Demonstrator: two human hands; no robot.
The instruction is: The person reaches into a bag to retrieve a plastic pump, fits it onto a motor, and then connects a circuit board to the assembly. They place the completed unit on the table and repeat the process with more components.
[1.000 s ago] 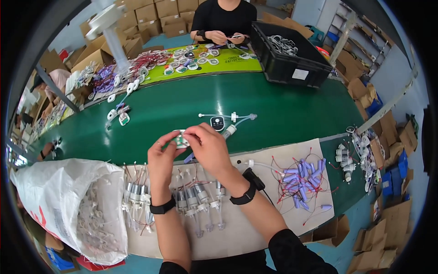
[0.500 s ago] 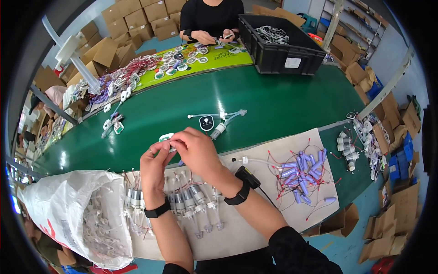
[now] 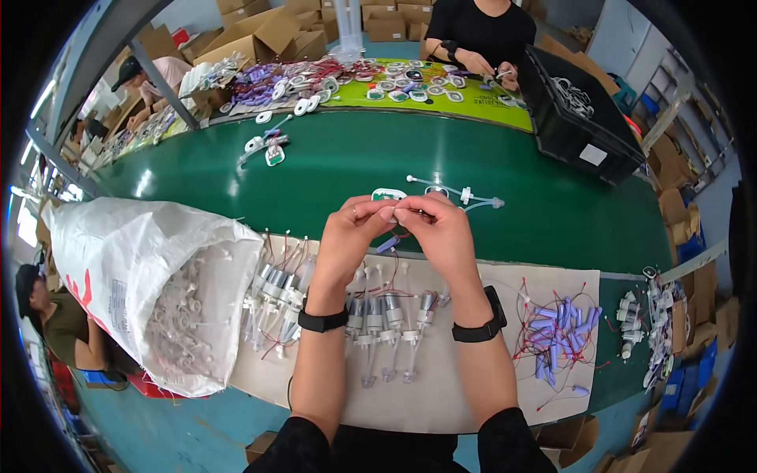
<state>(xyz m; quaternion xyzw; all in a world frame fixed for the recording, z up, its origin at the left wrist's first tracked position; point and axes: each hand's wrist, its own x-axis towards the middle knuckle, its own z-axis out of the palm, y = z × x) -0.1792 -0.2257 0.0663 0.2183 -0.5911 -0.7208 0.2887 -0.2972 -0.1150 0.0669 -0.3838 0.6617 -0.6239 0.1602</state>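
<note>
Above the green tabletop [image 3: 331,169], the bare left hand [image 3: 347,236] grips a white rounded plastic casing with green circuitry [image 3: 388,194], apparently steadying it for the bare right hand [image 3: 447,239], whose fingers [image 3: 416,224] pinch narrowly, contents hidden.

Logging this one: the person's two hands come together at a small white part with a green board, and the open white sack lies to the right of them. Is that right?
Not quite: the head view shows the open white sack lying to the left of the hands, where left hand and right hand come together at the small white part.
</note>
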